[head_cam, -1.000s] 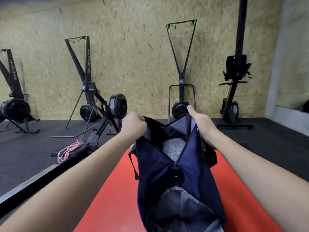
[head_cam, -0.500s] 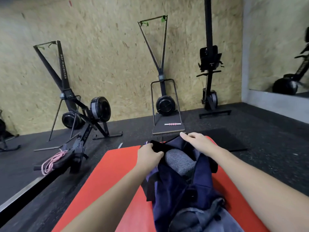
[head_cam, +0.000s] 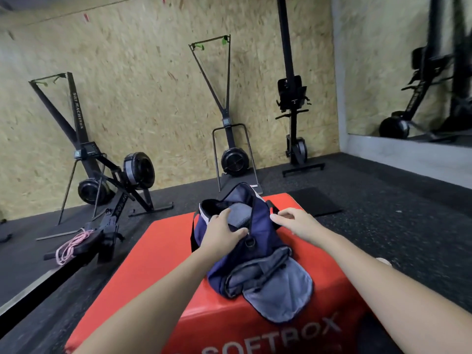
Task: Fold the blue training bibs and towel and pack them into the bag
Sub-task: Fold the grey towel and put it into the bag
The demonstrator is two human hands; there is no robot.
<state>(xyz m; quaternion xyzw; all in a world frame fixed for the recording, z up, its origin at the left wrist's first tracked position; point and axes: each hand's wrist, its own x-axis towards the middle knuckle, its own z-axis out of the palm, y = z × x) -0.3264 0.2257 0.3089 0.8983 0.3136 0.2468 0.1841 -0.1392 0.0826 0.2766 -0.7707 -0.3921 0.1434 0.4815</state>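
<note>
While the OSB wall (head_cam: 143,98) fills the whole back of the view, black rubber floor (head_cam: 383,226) runs under everything. Three black ski-type machines stand against that wall: left one (head_cam: 76,139), middle one (head_cam: 229,139), right one (head_cam: 293,111). A rower (head_cam: 120,190) sits in front of the left machine, with a pink rope (head_cam: 71,245) coiled on its near end. The red foam box (head_cam: 158,256) is directly in front of me, white lettering on its near face. The navy bag (head_cam: 260,241) lies on top of the box, lengthwise away from me, main opening unzipped and gaping at the far end. Its near end pocket flap (head_cam: 281,295) hangs open over the box edge, grey lining showing. Grey towel (head_cam: 238,213) is inside the main compartment, visible through the opening. I can't make out any blue bibs; too dark in there. My left hand (head_cam: 221,232) rests on the left lip of the opening, fingers spread loosely, thumb over the zip edge, pressing down rather than pinching. My right hand (head_cam: 293,222) sits at the bag's right side by the strap, fingers extended and relaxed, tips just touching the fabric, gripping nothing.
</note>
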